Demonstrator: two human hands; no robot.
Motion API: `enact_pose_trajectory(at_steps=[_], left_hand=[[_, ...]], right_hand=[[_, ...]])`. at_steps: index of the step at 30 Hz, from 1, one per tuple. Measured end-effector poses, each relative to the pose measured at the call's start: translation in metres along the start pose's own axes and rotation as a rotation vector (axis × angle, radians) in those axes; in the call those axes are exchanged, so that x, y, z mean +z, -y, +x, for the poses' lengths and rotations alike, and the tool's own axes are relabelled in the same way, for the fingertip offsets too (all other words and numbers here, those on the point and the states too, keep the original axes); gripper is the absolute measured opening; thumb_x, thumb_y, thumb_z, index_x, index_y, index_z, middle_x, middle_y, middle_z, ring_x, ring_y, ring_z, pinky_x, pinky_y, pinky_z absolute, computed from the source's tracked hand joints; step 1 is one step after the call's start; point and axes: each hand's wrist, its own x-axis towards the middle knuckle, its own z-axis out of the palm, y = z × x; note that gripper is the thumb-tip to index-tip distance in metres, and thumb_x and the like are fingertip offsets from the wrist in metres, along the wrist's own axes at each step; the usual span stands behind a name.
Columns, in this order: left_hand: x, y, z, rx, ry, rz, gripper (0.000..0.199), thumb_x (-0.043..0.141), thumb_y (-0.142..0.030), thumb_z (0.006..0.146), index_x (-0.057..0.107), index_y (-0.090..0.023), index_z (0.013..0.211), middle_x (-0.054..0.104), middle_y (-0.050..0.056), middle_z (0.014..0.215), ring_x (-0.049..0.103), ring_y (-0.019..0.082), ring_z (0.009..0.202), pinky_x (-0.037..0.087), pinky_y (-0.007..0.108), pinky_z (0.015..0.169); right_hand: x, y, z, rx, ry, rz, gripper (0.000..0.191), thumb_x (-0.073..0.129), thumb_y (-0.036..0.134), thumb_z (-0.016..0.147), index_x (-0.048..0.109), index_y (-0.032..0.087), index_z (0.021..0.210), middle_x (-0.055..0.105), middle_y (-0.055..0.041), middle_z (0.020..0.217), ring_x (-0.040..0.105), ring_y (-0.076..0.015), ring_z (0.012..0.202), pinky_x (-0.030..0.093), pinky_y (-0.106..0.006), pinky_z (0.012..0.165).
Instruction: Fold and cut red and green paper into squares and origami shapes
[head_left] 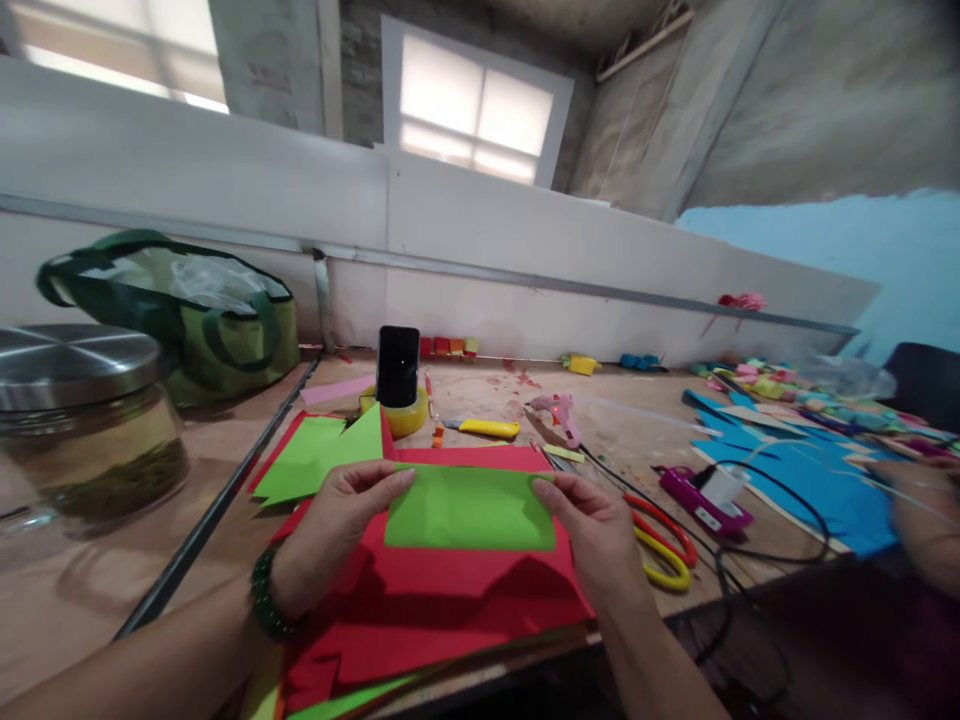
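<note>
A green paper rectangle (471, 510) is stretched level between both hands, above red sheets (465, 595) at the table's front edge. My left hand (341, 520), with a dark beaded bracelet on its wrist, pinches the paper's upper left corner between thumb and finger. At the upper right corner my right hand (592, 530) grips it the same way. More green paper (311, 455) lies to the left over red paper. Scissors (667, 545) with red and yellow handles lie just right of my right hand.
Behind the paper are a phone (398, 366) on a yellow tape roll, a yellow cutter (487, 428) and a pink glue gun (559, 412). A purple power strip (703, 500) with cables lies right. Another person's hand (926, 505) touches blue paper. A glass jar (90, 440) stands left.
</note>
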Motion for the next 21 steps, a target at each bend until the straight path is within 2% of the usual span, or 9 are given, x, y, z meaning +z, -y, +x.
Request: enact_pose_trajectory(at_steps=[8, 14, 21], left_hand=[[0.004, -0.001, 0.001, 0.085, -0.069, 0.120, 0.031, 0.077, -0.043, 0.066, 0.067, -0.014, 0.061, 0.056, -0.001, 0.057, 0.044, 0.011, 0.057, 0.034, 0.024, 0.057], [0.005, 0.001, 0.004, 0.130, -0.062, 0.123, 0.035, 0.076, -0.045, 0.063, 0.062, -0.015, 0.055, 0.046, -0.004, 0.053, 0.035, 0.009, 0.054, 0.028, 0.024, 0.054], [0.008, -0.005, 0.001, 0.165, -0.059, 0.193, 0.043, 0.072, -0.052, 0.064, 0.053, -0.016, 0.050, 0.036, -0.005, 0.050, 0.028, 0.008, 0.052, 0.024, 0.024, 0.050]], right_hand=[[-0.011, -0.012, 0.005, 0.049, -0.027, -0.023, 0.023, 0.086, 0.037, 0.058, 0.078, 0.024, 0.075, 0.074, -0.0031, 0.072, 0.066, -0.0202, 0.064, 0.054, -0.031, 0.061], [-0.014, -0.020, 0.011, 0.107, -0.128, 0.023, 0.030, 0.091, 0.035, 0.046, 0.077, 0.023, 0.069, 0.075, -0.0014, 0.070, 0.066, -0.0153, 0.062, 0.056, -0.023, 0.060], [-0.014, -0.021, 0.013, 0.104, -0.132, 0.029, 0.030, 0.091, 0.034, 0.046, 0.077, 0.022, 0.070, 0.075, -0.0016, 0.070, 0.066, -0.0151, 0.062, 0.056, -0.023, 0.059]])
